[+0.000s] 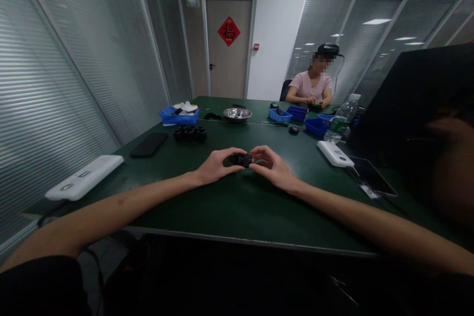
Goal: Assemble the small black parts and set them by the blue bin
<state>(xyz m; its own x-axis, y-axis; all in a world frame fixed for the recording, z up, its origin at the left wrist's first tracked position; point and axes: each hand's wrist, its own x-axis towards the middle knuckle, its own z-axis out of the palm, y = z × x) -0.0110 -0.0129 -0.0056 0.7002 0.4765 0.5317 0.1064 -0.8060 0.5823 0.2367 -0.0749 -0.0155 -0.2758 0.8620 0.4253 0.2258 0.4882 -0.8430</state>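
Note:
A small black cylindrical part (242, 160), ridged like a little lens, is held just above the green table in the middle of the view. My left hand (217, 165) pinches its left end between thumb and fingers. At the other end, the thumb and fingertips of my right hand (272, 168) close round its right side. Several similar black cylinders (190, 134) stand in a group beyond my left hand. The finer detail of the held part is too dark to make out.
On the green table (222, 212) lie a black phone (149, 144), white power banks (85, 177) and a tablet (374, 175). Farther back are a steel bowl (237, 115), blue trays (180, 117) and a water bottle (342, 118). A co-worker (311, 86) sits opposite; a blurred arm (454, 173) is at right.

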